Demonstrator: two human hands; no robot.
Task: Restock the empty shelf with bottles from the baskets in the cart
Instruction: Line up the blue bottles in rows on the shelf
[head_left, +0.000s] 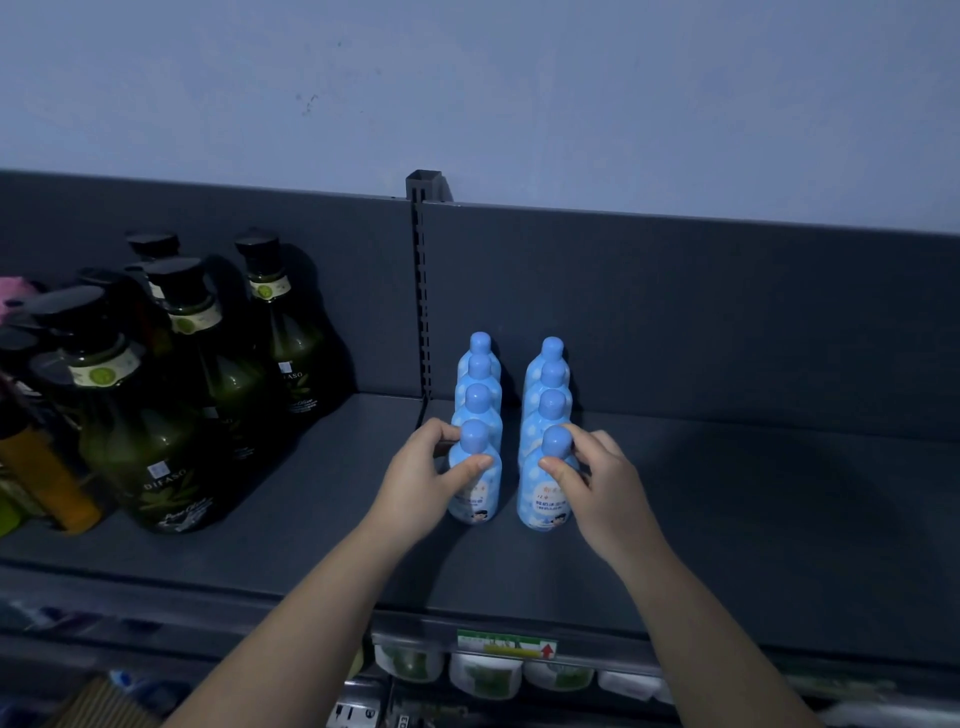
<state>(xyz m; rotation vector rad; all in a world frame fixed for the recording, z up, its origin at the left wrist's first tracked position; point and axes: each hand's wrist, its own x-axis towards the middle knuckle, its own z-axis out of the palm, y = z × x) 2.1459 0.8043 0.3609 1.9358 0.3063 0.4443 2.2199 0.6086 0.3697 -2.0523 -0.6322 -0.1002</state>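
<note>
Reference landmark: slotted upright post (423, 291) on the back panel of the dark shelf (753, 519).

- Light blue bottles stand on the shelf just right of the post, in two parallel rows running from the back panel toward the front edge. All upright, four caps counted per row.
- Left row (478, 395) is nearest the post; right row (551, 402) stands just beside it, with a narrow gap between.
- Left hand (423, 478) grasps the front left bottle (480, 499): thumb across the shoulder, fingers curled behind the neck.
- Right hand (597, 483) grasps the front right bottle (545, 506) the same way, thumb on the shoulder.
- Both held bottles appear to rest on the shelf; contact at the base is not certain.
- Left of the post: dark green bottles (140, 441) with black caps, clustered. An orange bottle (49, 478) stands farther left.
- Below the post, on the shelf's front edge: a green price label (506, 644) with a red arrow.
</note>
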